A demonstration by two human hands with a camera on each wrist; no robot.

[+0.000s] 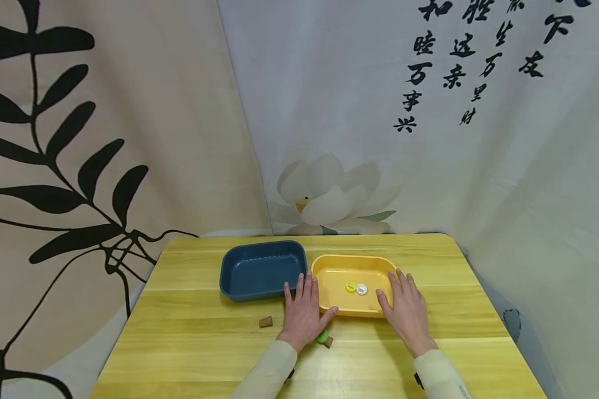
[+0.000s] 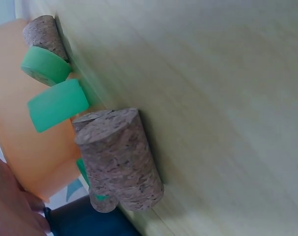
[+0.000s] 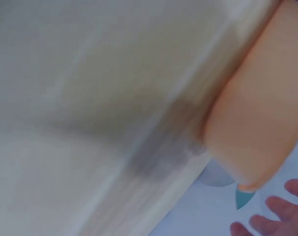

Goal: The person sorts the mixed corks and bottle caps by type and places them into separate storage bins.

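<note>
My left hand (image 1: 303,310) and right hand (image 1: 405,308), fingers spread flat, flank the yellow tray (image 1: 335,307); a careless shove could spill its two caps (image 1: 356,288).

Two trays (image 1: 262,270) (image 1: 353,267), two caps (image 1: 350,287) (image 1: 361,289)

Green caps (image 1: 321,336) — half-hidden under left hand (image 1: 303,313)
</note>
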